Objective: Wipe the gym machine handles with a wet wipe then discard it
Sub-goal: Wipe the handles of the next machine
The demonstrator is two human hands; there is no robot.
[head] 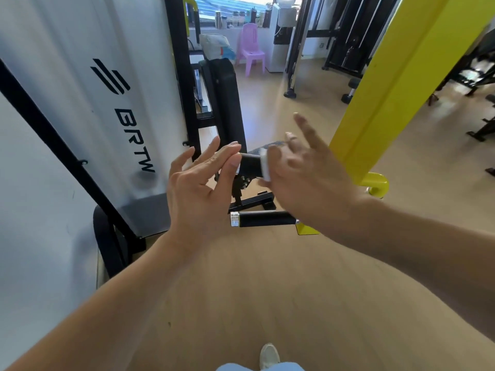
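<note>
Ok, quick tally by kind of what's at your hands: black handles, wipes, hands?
Black handles: 2, the upper handle and the lower handle
White wet wipes: 1, the wet wipe wrapped on the upper handle under the right hand
Hands: 2, counting the open left hand
Total: 5

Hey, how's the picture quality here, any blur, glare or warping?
Head view: the right hand and its white wipe are motion-blurred; the left hand is sharper; the window is blown out by daylight; wide-angle warping bends the yellow beam and white panel.
</note>
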